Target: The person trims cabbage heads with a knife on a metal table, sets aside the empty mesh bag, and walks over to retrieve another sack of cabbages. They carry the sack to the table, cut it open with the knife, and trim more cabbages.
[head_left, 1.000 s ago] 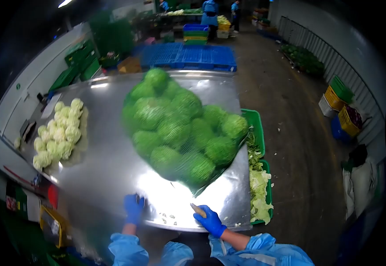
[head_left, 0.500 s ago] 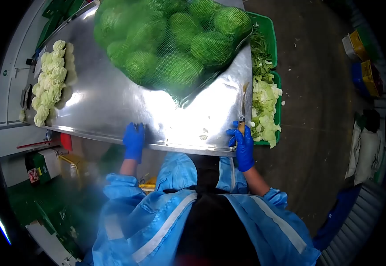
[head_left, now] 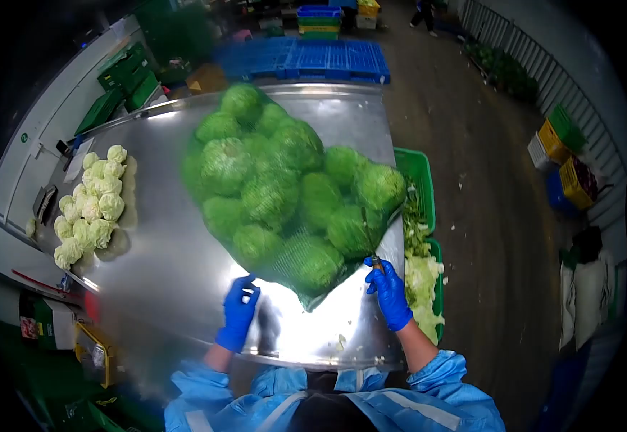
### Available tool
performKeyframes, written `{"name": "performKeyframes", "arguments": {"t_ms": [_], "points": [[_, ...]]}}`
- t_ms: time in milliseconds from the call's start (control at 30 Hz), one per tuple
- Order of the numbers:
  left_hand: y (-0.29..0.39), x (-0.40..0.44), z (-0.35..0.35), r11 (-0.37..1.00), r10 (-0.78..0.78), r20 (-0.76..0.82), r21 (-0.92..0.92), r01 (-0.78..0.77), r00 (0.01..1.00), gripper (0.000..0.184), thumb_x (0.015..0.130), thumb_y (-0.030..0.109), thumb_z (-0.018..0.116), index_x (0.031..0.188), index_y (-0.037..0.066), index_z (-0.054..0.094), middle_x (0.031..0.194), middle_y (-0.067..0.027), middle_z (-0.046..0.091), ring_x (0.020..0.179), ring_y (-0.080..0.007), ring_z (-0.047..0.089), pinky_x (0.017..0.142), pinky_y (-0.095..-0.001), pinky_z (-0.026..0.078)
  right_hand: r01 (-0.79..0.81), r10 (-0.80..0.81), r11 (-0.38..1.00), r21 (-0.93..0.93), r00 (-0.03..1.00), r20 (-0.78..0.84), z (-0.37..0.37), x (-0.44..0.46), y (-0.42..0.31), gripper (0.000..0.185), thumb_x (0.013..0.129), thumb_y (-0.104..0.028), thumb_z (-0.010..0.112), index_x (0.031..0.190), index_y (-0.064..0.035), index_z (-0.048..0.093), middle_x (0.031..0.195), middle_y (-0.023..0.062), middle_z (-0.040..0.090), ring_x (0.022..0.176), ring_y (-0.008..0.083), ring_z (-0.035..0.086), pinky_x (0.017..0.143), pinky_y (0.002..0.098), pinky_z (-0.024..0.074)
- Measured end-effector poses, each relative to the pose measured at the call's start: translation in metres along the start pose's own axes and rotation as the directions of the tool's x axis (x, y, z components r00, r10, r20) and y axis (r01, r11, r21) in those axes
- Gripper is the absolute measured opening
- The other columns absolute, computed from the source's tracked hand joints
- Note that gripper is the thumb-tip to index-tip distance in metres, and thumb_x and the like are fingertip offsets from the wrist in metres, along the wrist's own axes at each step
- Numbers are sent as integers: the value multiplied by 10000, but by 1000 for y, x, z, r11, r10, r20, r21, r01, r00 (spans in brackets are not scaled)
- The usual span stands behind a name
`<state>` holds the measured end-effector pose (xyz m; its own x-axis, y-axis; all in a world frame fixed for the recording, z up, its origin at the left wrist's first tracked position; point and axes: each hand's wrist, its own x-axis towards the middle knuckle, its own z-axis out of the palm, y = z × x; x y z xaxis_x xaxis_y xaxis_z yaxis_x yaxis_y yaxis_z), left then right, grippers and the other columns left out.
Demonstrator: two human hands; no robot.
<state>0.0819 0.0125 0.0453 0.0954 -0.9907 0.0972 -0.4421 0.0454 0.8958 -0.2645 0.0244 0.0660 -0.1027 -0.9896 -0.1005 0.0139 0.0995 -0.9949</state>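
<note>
Green mesh, stretched over round cabbages (head_left: 313, 263); the filled net bag (head_left: 307, 299) lies on the steel table (head_left: 162, 288), its lower end narrowing to a corner between the person's hands. Right hand (head_left: 392, 299), blue-gloved, closed round the wooden handle of a knife (head_left: 377, 263), blade pointing away from the body and over the bag's lower right side as seen. Whether steel meets net or cabbage: cannot tell. Left hand (head_left: 237, 317), same blue glove, just beside the bag's lower left edge, fingers part-curled with thumb and fingertips apart, nothing seen in the grasp; contact with the mesh unclear. Step in hand, as I judge it: knife work at the full bag, blade raised to its near side, no opening visible in the net. Any stroke from this pose calls for taut mesh, a shallow edge that spares the outer leaves, and left fingers well off the blade's line; a loose net would likely give and drag rather than part. The cabbages look heavy and could roll once unconfined. Far left of the table, a cluster of pale trimmed heads (head_left: 101, 189). Right of it, green bins (head_left: 430, 194), the nearer one heaped with loose leaves (head_left: 420, 284). Small scraps (head_left: 341, 340) near the table's front edge.
</note>
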Motion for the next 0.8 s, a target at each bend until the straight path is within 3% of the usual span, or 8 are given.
{"name": "performKeyframes", "arguments": {"t_ms": [133,167,233,267,333,500,600,800], "points": [[40,101,-62,961,259,-216,159,-228,941,296,836,76,633,1126,51,583,1090,-84,605,1002,-203,583,863,-322,452,16,-15,999,-42,1000,24,31,65,-64,250,879,-201,653,1051,-52,548,780,37,581,576,84,536,503,251,452],[53,129,-71,953,289,-242,163,-255,926,296,835,90,634,1123,48,580,1121,-92,586,1036,-213,570,903,-327,435,32,-23,978,-207,999,45,34,86,-72,279,865,-202,662,1076,-57,550,799,69,620,653,122,596,574,278,488],[72,190,-84,920,386,-250,178,-350,888,288,825,121,642,1103,60,597,1145,-113,570,1080,-268,548,942,-351,418,363,-358,852,-377,930,87,54,128,-87,329,865,-213,652,1137,-60,547,876,127,660,764,203,656,669,321,513],[77,222,-89,895,434,-249,230,-382,866,290,819,131,645,1099,65,604,1156,-121,568,1106,-285,534,951,-362,415,316,-281,857,-407,949,147,66,140,-114,372,887,-243,611,1198,-54,532,988,189,650,917,294,661,769,357,506],[72,289,-87,836,528,-238,315,-449,816,303,807,155,655,1097,76,614,1199,-126,560,1152,-309,502,971,-392,404,394,-334,787,-475,919,208,87,174,-139,377,900,-265,585,1210,-58,531,1017,206,636,949,337,640,785,371,500],[33,424,-51,721,590,-112,519,-459,800,340,791,228,655,1118,138,633,1266,-126,540,1179,-338,480,971,-407,410,404,-272,647,-647,915,299,140,256,-165,387,917,-262,529,1267,-103,488,1054,228,616,935,417,599,771,443,482],[12,452,-49,633,542,-93,699,-333,835,332,787,238,642,1110,159,641,1234,-113,559,1134,-335,502,910,-416,443,526,-353,386,-758,843,405,177,300,-174,469,901,-240,492,1362,-181,432,1024,193,633,860,392,614,735,463,486],[24,448,-61,663,457,-31,679,-317,889,341,788,219,642,1126,181,634,1159,-77,594,1069,-292,547,864,-427,470,593,-304,175,-786,792,530,266,385,-185,551,857,-189,497,1398,-250,411,927,177,650,795,359,629,701,455,499]]}}
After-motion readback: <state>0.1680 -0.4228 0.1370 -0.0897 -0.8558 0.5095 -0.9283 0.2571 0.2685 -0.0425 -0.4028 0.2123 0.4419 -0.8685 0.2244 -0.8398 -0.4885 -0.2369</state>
